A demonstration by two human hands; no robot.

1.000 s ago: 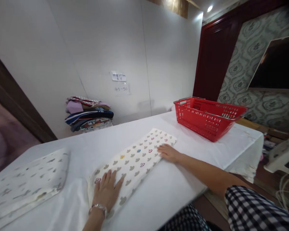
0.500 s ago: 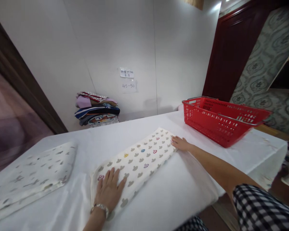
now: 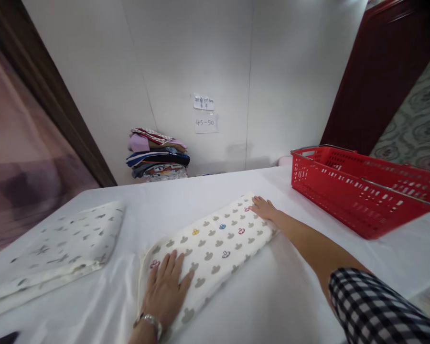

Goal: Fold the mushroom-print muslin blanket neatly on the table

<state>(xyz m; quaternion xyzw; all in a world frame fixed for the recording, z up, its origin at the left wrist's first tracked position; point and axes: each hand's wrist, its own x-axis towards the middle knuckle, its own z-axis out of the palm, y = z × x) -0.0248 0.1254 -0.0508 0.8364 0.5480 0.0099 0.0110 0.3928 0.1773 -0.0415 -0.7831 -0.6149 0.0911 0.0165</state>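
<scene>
A folded cream cloth (image 3: 215,241) printed with small grey and coloured shapes lies slantwise on the white table (image 3: 272,306). My left hand (image 3: 166,291) rests flat on its near left end, fingers spread, a metal watch at the wrist. My right hand (image 3: 263,209) lies on the far right end of the same cloth, fingers stretched out flat. Neither hand grips anything. A checked sleeve covers my right upper arm.
A second folded patterned cloth (image 3: 57,246) lies at the left of the table. A red plastic basket (image 3: 361,188) with metal handles stands at the right. A stack of folded clothes (image 3: 157,155) sits against the white wall, under two paper notes (image 3: 205,112).
My right hand slid from the cloth's near right edge toward its far right corner. The left hand stayed pressed on the near end. The view swung left, shifting the basket rightward in frame.
</scene>
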